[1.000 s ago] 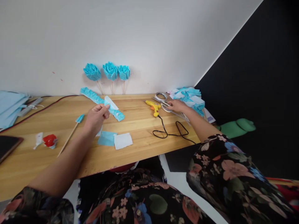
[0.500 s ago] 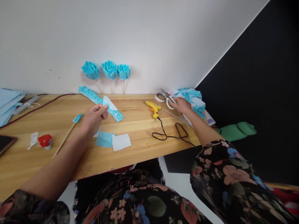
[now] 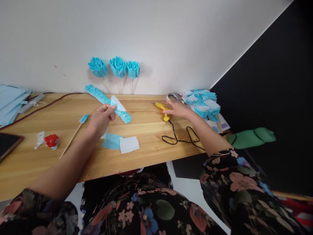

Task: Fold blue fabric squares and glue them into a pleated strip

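Observation:
Between thumb and fingers, my left hand [image 3: 104, 117] pinches a folded blue-and-white fabric piece [image 3: 117, 103]. Behind it a row of folded blue petals [image 3: 97, 94] lies on the table. My right hand [image 3: 178, 109], fingers apart, is at the yellow hot glue gun [image 3: 161, 107]; whether it touches the handle I cannot tell. A roll of tape [image 3: 171, 96] sits just beyond that hand, which partly hides the scissors. Flat below my left hand are a blue fabric square [image 3: 112, 141] and a white one [image 3: 129, 145]. A stick with a blue bud [image 3: 84, 118] lies left of my forearm.
Three blue flowers on sticks [image 3: 117, 67] lean against the wall. A heap of blue and white pieces [image 3: 202, 102] lies at the right, face masks [image 3: 12, 102] at the left. The glue gun's black cord [image 3: 174, 140] loops toward the front edge. A phone [image 3: 8, 145] lies far left.
My right hand lifted the scissors, set them back beside the heap and let go, then moved left to the glue gun. My left hand keeps its pinch on the folded piece.

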### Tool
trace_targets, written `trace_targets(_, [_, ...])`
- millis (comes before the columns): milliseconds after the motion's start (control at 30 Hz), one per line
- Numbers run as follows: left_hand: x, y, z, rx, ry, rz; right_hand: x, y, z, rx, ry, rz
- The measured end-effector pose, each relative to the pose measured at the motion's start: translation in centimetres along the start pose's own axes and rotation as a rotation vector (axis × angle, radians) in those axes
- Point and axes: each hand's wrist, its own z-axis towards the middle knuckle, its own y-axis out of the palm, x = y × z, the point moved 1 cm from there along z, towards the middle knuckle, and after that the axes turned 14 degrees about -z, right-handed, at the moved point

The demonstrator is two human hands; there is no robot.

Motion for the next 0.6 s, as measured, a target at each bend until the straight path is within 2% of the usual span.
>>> trace_targets(100, [0.0, -0.1, 0.0, -0.006, 0.001, -0.025, -0.5, 0.3, 0.2, -0.117, -0.108, 0.042])
trace_targets(200, [0.1, -0.1, -0.1, -0.015, 0.009, -0.004, -0.1, 0.7, -0.2, -0.156, -0.139, 0.099])
trace_targets(433, [0.0, 0.1, -0.2, -0.035, 0.020, 0.019, -0.7, 1.6, -2.6, -0.039, -0.087, 0.095])
trace_targets(600, [0.1, 0.2, -0.2, -0.048, 0.049, 0.015, -1.6, 0.7, -5.1, -0.116, 0.042, 0.038])
